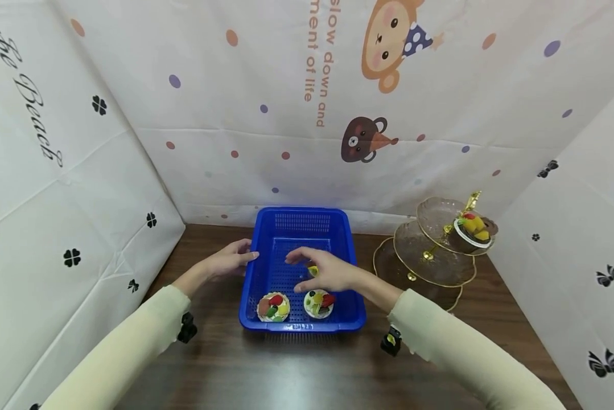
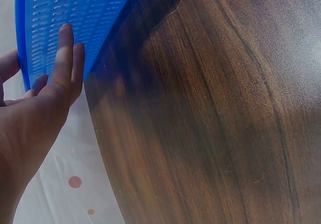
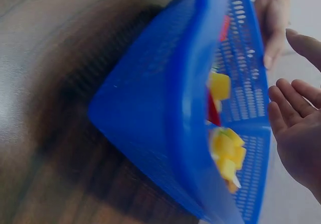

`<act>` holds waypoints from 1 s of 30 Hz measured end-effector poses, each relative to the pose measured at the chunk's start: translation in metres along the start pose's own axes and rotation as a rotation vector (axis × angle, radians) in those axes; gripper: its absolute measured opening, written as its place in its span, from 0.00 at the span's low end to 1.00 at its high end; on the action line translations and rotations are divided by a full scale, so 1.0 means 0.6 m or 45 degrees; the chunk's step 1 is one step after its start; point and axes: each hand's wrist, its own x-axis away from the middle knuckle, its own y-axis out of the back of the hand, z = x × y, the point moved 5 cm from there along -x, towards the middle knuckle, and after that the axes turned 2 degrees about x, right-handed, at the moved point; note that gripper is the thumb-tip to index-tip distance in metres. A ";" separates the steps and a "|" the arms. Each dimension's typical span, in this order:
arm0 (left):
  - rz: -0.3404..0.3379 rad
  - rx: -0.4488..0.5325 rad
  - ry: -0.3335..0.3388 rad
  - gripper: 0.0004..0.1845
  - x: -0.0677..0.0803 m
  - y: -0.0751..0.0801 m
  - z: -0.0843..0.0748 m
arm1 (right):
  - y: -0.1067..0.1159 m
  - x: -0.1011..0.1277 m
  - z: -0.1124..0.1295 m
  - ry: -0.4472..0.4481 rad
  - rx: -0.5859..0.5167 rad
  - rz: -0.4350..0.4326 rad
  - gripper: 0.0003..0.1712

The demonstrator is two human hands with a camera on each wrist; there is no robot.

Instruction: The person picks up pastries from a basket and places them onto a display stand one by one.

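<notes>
My left hand (image 1: pixel 228 261) holds the left rim of a blue plastic basket (image 1: pixel 308 326), thumb at the rim and fingers against the outer wall, as the left wrist view shows. Over the basket's middle hovers my right hand (image 1: pixel 327 272), fingers spread and slightly bent, nothing between them. Inside, at the near end, lie a fruit tart (image 1: pixel 273 307) on the left and another fruit tart (image 1: pixel 319 304) on the right. Yellow fruit of a third tart (image 1: pixel 313 271) peeks out from under my right hand, which hides most of it. Yellow fruit pieces (image 3: pixel 228 151) also show in the right wrist view.
To the right stands a three-tier clear cake stand (image 1: pixel 406 256) with gold edges. A fruit-topped cake in a white-rimmed cup (image 1: pixel 473 230) sits on its top tier. Printed white cloth (image 1: pixel 286 114) walls off the back and sides of the brown wooden table (image 1: pixel 307 376).
</notes>
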 end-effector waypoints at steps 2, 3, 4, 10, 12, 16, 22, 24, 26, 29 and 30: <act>0.002 -0.006 0.006 0.27 0.000 -0.001 0.000 | -0.013 -0.004 -0.005 -0.011 0.000 0.028 0.39; 0.004 -0.009 0.006 0.27 0.000 -0.001 0.000 | -0.019 -0.005 -0.007 -0.012 0.006 0.035 0.38; 0.009 -0.009 0.003 0.27 0.000 -0.001 0.000 | -0.024 -0.007 -0.008 -0.017 0.004 0.042 0.38; 0.008 0.004 -0.016 0.27 0.003 -0.001 -0.002 | -0.047 -0.016 -0.007 -0.031 -0.011 0.063 0.36; 0.010 0.004 -0.019 0.27 0.003 0.000 -0.001 | -0.053 -0.018 -0.008 -0.042 -0.013 0.069 0.36; 0.014 0.011 -0.010 0.27 0.002 -0.001 -0.002 | -0.063 -0.019 -0.012 -0.072 0.020 0.078 0.35; 0.033 0.024 0.002 0.27 0.002 0.001 -0.005 | -0.079 -0.026 -0.014 -0.105 0.142 0.105 0.36; 0.040 0.029 -0.004 0.27 0.002 0.002 -0.004 | -0.085 -0.027 -0.013 -0.112 0.192 0.119 0.36; 0.040 0.035 -0.004 0.27 0.000 0.003 -0.002 | -0.091 -0.029 -0.014 -0.116 0.235 0.133 0.37; 0.043 0.037 -0.006 0.28 0.000 0.001 -0.003 | -0.099 -0.031 -0.017 -0.124 0.279 0.155 0.37; 0.046 0.035 -0.005 0.28 0.000 0.001 -0.004 | -0.101 -0.031 -0.018 -0.126 0.295 0.159 0.38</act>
